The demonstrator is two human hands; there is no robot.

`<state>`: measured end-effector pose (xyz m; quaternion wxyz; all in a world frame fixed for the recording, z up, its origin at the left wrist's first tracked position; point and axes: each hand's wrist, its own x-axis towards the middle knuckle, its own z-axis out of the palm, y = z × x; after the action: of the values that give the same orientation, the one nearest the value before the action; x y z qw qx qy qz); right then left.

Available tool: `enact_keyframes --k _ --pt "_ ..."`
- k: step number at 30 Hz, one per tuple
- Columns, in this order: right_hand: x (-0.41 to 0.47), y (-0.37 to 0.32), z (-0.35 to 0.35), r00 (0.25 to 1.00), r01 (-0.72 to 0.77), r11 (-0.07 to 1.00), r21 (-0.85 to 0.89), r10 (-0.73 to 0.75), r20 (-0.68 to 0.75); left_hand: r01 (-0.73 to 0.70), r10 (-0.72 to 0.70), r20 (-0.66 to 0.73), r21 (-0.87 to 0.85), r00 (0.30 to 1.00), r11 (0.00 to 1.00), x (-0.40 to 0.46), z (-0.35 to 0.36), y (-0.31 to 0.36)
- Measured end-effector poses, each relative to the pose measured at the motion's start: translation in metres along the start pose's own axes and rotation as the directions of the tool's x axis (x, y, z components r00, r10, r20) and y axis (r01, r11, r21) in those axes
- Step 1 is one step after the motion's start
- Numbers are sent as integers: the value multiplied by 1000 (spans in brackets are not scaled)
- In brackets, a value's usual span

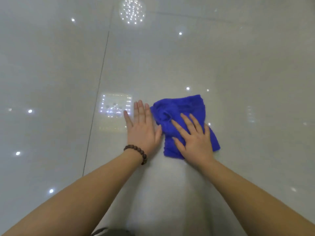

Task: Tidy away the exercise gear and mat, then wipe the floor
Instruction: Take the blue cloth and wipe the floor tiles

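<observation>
A crumpled blue cloth point(184, 109) lies on the glossy pale tile floor point(170, 57) in the middle of the head view. My right hand point(194, 138) presses flat on the cloth's near half, fingers spread and straight. My left hand point(142, 126) rests flat on the bare floor just left of the cloth, fingers straight, thumb close to the cloth's edge. A brown bead bracelet point(137, 151) circles my left wrist. No exercise gear or mat is in view.
A dark grout line point(98, 86) runs up the floor left of my hands. Ceiling lights reflect as bright spots across the tiles, with a round cluster point(132, 11) at the top. A bit of dark clothing point(109, 232) shows at the bottom edge.
</observation>
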<state>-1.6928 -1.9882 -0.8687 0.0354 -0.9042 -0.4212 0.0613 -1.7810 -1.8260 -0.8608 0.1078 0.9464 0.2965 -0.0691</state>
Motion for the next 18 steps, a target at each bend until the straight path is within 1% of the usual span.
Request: enact_keyframes --k 1,2,3,4,5,6,7,8,9,10,11,12,13,14,15,16,17,18 --pt "-5 29 -3 999 35 999 -11 -35 20 -74 74 15 4 997 997 5 1 18" --pt "-13 64 -6 997 -70 997 -9 70 9 -135 134 34 12 990 991 9 4 35" --pt "-24 100 -10 955 -295 956 7 295 -19 -186 184 51 21 982 982 11 8 49" --pt "-36 134 -16 822 -565 822 71 568 -45 -227 225 67 30 972 973 11 12 62" --pt "-50 163 -22 612 -778 612 144 789 -45 -262 257 89 45 962 964 12 16 72" --pt "-62 178 -25 420 -889 416 190 907 -21 -281 273 110 67 956 957 12 20 79" --pt "-71 182 -24 323 -929 318 187 946 -7 -287 276 124 90 953 954 13 23 84" --pt "-80 179 -22 361 -920 362 151 932 -30 -289 274 133 109 952 951 13 26 87" --pt "-87 172 -19 506 -852 511 117 860 -68 -290 273 136 124 952 949 13 26 88" --pt "-96 168 -18 674 -729 677 97 735 -70 -290 272 135 131 953 948 12 26 87" --pt "-109 174 -15 811 -581 811 60 584 -35 -290 274 128 129 953 948 12 26 86" --pt "-123 189 -17 887 -463 886 20 463 2 -288 274 120 123 954 950 12 26 86" --pt "-137 213 -20 894 -448 894 4 448 11 -286 272 116 119 955 951 12 27 87" --pt "-151 241 -23 825 -565 825 19 565 -4 -282 269 116 116 956 952 12 27 88" --pt "-164 267 -27 663 -746 663 63 748 -19 -281 268 118 112 956 953 11 27 88" --pt "-173 289 -33 432 -894 431 124 902 -21 -279 266 119 112 957 954 11 27 89" --pt "-177 302 -36 206 -962 204 181 978 -6 -278 264 118 117 957 953 11 26 90" --pt "-174 303 -35 58 -975 54 214 998 11 -278 264 115 125 958 953 12 26 91"
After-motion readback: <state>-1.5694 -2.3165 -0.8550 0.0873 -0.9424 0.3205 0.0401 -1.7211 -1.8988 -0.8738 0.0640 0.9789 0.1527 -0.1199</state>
